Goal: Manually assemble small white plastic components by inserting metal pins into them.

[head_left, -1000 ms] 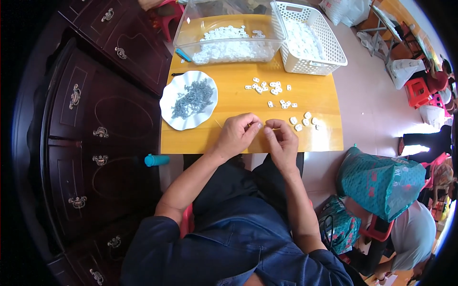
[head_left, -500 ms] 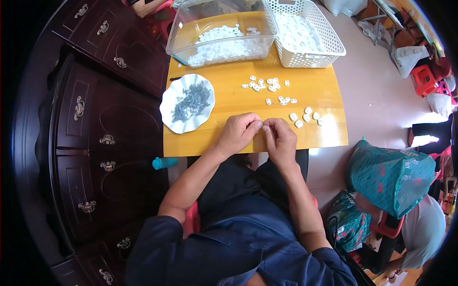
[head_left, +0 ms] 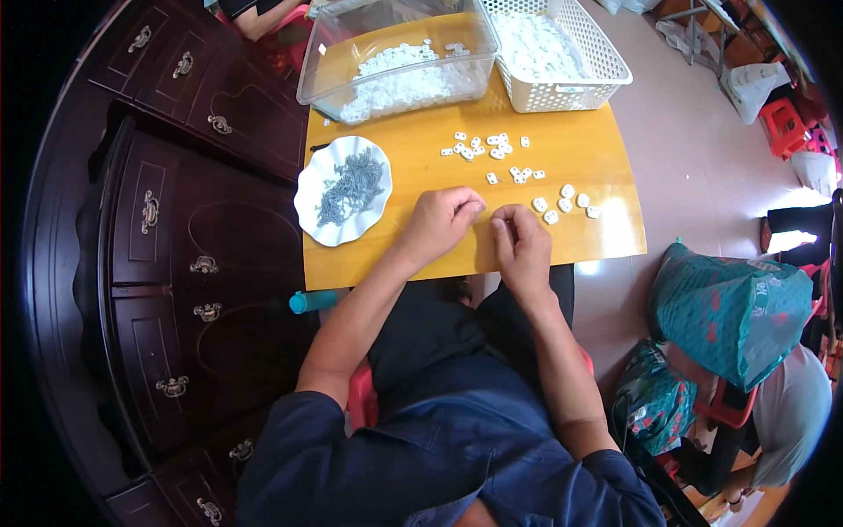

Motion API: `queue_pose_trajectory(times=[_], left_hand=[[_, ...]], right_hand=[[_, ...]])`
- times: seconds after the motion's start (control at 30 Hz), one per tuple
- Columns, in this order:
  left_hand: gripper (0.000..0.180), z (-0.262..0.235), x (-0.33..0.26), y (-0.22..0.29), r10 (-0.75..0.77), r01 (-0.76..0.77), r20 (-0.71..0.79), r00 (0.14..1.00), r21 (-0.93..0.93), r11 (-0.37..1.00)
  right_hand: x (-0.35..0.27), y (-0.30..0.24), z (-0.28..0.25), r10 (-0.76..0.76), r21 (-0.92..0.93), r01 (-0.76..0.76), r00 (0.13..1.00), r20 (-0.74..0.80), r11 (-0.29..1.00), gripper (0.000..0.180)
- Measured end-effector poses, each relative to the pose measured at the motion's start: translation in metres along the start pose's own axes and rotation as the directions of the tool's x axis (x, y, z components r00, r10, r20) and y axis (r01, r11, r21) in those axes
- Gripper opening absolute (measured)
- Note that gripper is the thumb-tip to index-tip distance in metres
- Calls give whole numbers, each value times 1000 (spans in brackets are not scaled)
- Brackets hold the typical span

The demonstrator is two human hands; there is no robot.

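Item, working surface: a yellow wooden table (head_left: 421, 255), where we rest both hands near its front edge, close together. Left hand (head_left: 439, 220): fingers curled with the tips pinched toward the right; we judge it pinches a very small part, though the part itself is too small for us to make out. Right hand (head_left: 521, 246): fingers bent, tips meeting the left's; we cannot tell what, if anything, it grips. To do this fine pairing well, we would keep both wrists braced on the table and work close to the stock. Item: clear plastic bin (head_left: 395, 61) at the far edge, holding white pieces. Item: white lattice basket (head_left: 562, 53) just beside it, also filled with white pieces. Item: white scalloped plate (head_left: 342, 189) at our left, heaped with small grey metal parts. Item: loose white pieces (head_left: 518, 167) scattered beyond our fingertips. No labels or signs legible to us.
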State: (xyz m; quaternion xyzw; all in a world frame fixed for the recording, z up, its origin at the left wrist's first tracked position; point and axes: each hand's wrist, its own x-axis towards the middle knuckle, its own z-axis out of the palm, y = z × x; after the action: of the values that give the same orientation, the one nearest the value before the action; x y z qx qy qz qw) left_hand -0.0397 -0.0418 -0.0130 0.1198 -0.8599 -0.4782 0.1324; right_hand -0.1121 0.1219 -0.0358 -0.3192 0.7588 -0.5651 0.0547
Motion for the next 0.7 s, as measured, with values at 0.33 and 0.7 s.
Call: queue_pose_trajectory(times=[0.33,0.7], left_hand=[[13,-8,-2,-7,0,13,-175,985,72,997],[10,8,41,-10,130,-70,-126,984,396,916]], right_hand=[[2,9,-3,248,497,-195,968,-41,845,3],[-1,5,-7,221,494,-191,975,-2,848,6]])
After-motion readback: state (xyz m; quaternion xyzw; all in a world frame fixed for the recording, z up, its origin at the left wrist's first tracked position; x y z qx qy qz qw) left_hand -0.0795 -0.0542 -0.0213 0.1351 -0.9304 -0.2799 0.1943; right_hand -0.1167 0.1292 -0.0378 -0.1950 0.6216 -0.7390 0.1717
